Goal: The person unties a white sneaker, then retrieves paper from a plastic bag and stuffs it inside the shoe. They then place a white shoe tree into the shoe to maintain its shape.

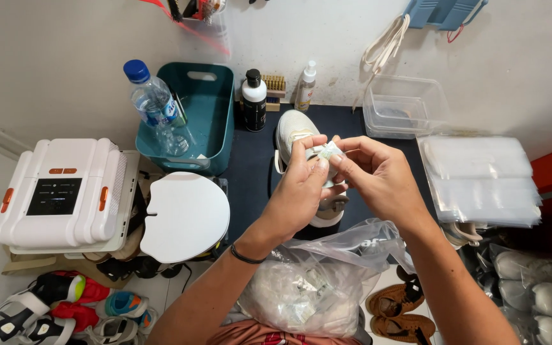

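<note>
Dark blue matting (257,172) runs up to a pale wall. Above it, the left hand (301,191) and right hand (378,176) pinch a small pale packet (328,151) between fingertips, over a white sneaker (292,128) they mostly hide. At six o'clock sits a clear bag (314,287), contents indistinct; at three o'clock, stacked clear sleeves (480,179).

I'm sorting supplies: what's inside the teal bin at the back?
A clear water bottle with a blue cap leans in the teal bin. Its walls hide most of the floor, so anything else inside can't be seen.
</note>
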